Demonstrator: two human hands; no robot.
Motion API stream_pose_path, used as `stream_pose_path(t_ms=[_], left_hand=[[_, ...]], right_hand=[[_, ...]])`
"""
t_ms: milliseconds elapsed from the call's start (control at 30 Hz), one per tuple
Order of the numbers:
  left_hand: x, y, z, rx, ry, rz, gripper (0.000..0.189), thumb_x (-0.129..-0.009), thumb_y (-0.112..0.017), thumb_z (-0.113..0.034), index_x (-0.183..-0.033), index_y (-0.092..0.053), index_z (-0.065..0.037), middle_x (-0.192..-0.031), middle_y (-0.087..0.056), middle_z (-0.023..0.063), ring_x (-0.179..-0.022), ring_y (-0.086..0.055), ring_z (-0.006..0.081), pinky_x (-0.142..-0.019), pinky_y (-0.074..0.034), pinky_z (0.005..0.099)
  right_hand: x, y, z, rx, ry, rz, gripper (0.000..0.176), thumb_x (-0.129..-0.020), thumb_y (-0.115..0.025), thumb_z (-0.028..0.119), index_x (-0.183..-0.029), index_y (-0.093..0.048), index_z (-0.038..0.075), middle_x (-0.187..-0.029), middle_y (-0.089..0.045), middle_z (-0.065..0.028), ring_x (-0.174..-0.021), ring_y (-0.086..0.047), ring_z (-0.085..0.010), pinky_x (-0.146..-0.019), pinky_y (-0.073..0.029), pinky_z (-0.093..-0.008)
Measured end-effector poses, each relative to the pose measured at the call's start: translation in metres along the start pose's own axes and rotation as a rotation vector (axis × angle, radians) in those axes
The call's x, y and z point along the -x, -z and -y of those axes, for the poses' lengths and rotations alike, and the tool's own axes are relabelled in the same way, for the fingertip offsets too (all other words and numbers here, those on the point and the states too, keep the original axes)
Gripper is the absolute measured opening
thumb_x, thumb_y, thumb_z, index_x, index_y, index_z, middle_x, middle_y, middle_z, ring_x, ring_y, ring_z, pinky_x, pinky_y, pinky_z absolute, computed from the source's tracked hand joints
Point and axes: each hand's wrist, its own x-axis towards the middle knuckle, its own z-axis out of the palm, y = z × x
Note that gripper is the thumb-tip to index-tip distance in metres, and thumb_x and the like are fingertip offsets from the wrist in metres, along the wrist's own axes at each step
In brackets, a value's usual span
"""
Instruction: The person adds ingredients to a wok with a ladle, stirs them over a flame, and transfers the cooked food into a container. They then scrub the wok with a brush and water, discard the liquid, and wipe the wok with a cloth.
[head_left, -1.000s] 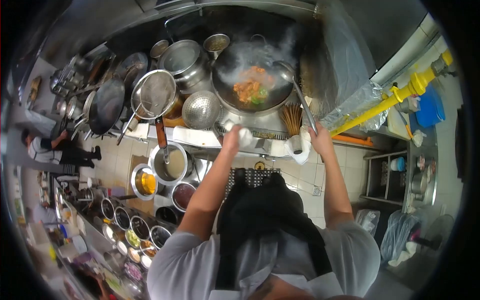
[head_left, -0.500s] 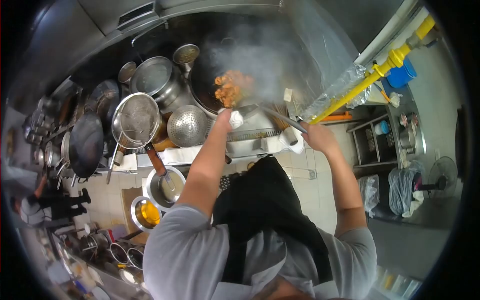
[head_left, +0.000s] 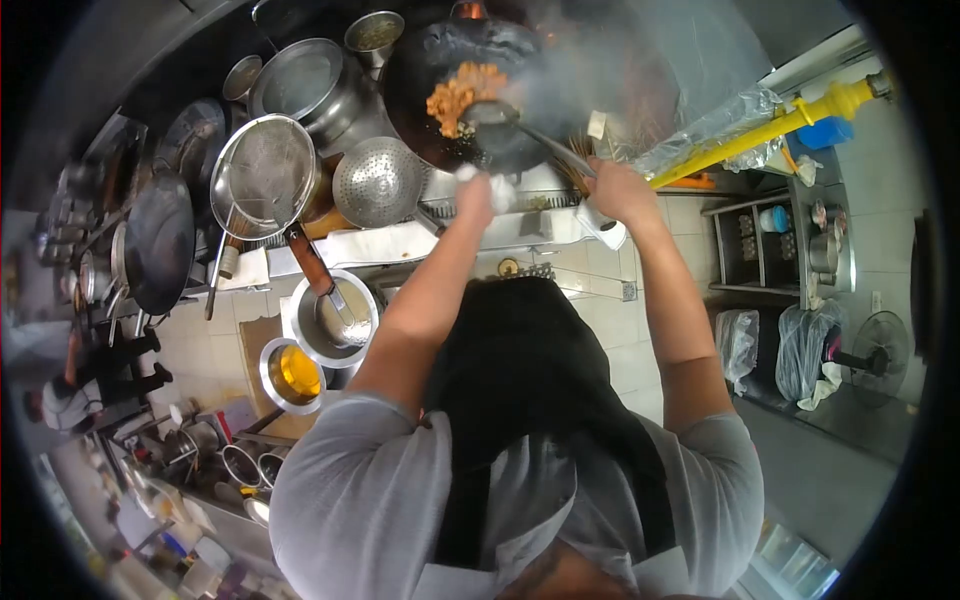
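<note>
A dark wok (head_left: 408, 92) sits on the stove with orange-brown chunks of food (head_left: 462, 94) in it, and steam rises on its right side. My left hand (head_left: 476, 198) is closed on a white cloth (head_left: 502, 192) at the wok's near edge; the grip underneath is hidden and slightly blurred. In my right hand (head_left: 622, 190) is the handle of a ladle (head_left: 545, 140). Its bowl lies inside the wok, at the right side of the food.
Left of the wok stand a perforated strainer (head_left: 378, 182), a mesh sieve (head_left: 265, 172) and a lidded pot (head_left: 300, 82). Below them are a metal pot (head_left: 338, 345) and a bowl of yellow liquid (head_left: 300, 372). A yellow pipe (head_left: 750, 148) runs at right. Another person (head_left: 75, 405) is far left.
The ladle bowl has moved from the wok's near edge up into the wok beside the food. My right hand has risen. The wok shows higher in view, with a flame behind it.
</note>
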Motion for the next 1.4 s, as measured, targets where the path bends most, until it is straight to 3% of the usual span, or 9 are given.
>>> stream_pose_path(t_ms=[67,167,267,333,500,800,933,1200,1400], left_hand=[[0.021,0.031,0.037,-0.423,-0.281,-0.029,0.027,-0.091,-0.051,-0.002,-0.117,-0.055,0.003,-0.11,-0.063,0.016,-0.1,-0.066,0.0281,-0.085,-0.056,0.0437],[0.067,0.033,0.056,-0.073,-0.347,0.023,0.028,-0.092,-0.049,-0.001,-0.12,-0.055,0.001,-0.11,-0.063,0.0165,-0.099,-0.065,0.0286,-0.085,-0.056,0.0441],[0.027,0.013,0.015,0.024,0.034,0.072,0.015,-0.091,-0.05,-0.004,-0.104,-0.058,-0.001,-0.091,-0.064,0.0118,-0.078,-0.065,0.0249,-0.073,-0.056,0.0396],[0.007,-0.011,-0.012,0.023,0.093,0.036,0.018,-0.098,-0.045,-0.007,-0.107,-0.057,0.001,-0.098,-0.065,0.016,-0.083,-0.068,0.0322,-0.074,-0.059,0.0496],[0.05,-0.019,-0.018,0.111,0.135,0.202,0.02,-0.1,-0.04,-0.005,-0.108,-0.058,0.0,-0.094,-0.068,0.0154,-0.076,-0.069,0.0285,-0.064,-0.06,0.0438],[0.03,0.059,0.09,-0.058,-0.423,-0.067,0.032,-0.096,-0.046,-0.001,-0.128,-0.049,-0.005,-0.107,-0.065,0.0127,-0.094,-0.069,0.0276,-0.074,-0.061,0.0452],[0.024,0.015,0.014,0.008,0.057,0.037,0.02,-0.099,-0.045,-0.007,-0.117,-0.053,-0.003,-0.097,-0.066,0.0144,-0.083,-0.068,0.0281,-0.07,-0.058,0.046],[0.053,-0.035,-0.029,0.014,0.121,-0.03,0.018,-0.1,-0.043,-0.011,-0.105,-0.058,-0.001,-0.088,-0.066,0.0126,-0.071,-0.066,0.0295,-0.06,-0.056,0.0454],[0.051,0.034,0.046,-0.106,-0.116,0.008,0.023,-0.094,-0.05,-0.003,-0.116,-0.057,-0.001,-0.108,-0.065,0.014,-0.092,-0.068,0.0262,-0.08,-0.057,0.0444]], right_hand=[[0.002,-0.015,0.003,-0.043,-0.021,-0.073,0.03,-0.094,-0.058,0.027,-0.115,-0.064,0.006,-0.098,-0.069,-0.0256,-0.096,-0.066,-0.0439,-0.082,-0.053,-0.0528],[0.026,-0.032,0.0,-0.097,-0.091,-0.21,0.038,-0.093,-0.06,0.027,-0.129,-0.062,0.015,-0.092,-0.069,-0.0245,-0.085,-0.067,-0.0446,-0.075,-0.054,-0.0546],[0.05,-0.019,-0.006,-0.036,-0.085,-0.124,0.039,-0.093,-0.06,0.028,-0.131,-0.061,0.019,-0.092,-0.07,-0.024,-0.083,-0.067,-0.0446,-0.075,-0.054,-0.0542],[0.073,-0.002,-0.005,-0.001,-0.124,-0.062,0.04,-0.093,-0.061,0.029,-0.132,-0.061,0.021,-0.093,-0.07,-0.0232,-0.084,-0.067,-0.0442,-0.076,-0.054,-0.0533],[0.076,0.05,0.002,0.111,-0.021,0.081,0.028,-0.094,-0.056,0.026,-0.115,-0.065,0.01,-0.099,-0.07,-0.0197,-0.093,-0.067,-0.0402,-0.08,-0.053,-0.0523],[0.03,-0.012,0.013,-0.119,-0.083,-0.112,0.03,-0.097,-0.052,0.025,-0.122,-0.061,0.01,-0.097,-0.07,-0.0221,-0.092,-0.068,-0.0431,-0.081,-0.054,-0.0549],[0.062,-0.002,0.002,-0.027,-0.139,-0.014,0.024,-0.096,-0.053,0.024,-0.113,-0.064,0.009,-0.089,-0.07,-0.0212,-0.085,-0.068,-0.0428,-0.075,-0.054,-0.0534],[0.043,0.026,0.01,0.089,0.072,-0.005,0.021,-0.094,-0.053,0.02,-0.107,-0.065,0.008,-0.093,-0.071,-0.0177,-0.085,-0.069,-0.0402,-0.075,-0.055,-0.0508],[0.014,-0.018,0.027,-0.009,-0.039,-0.108,0.029,-0.096,-0.056,0.026,-0.119,-0.064,0.011,-0.094,-0.071,-0.022,-0.091,-0.068,-0.0412,-0.08,-0.054,-0.052]])
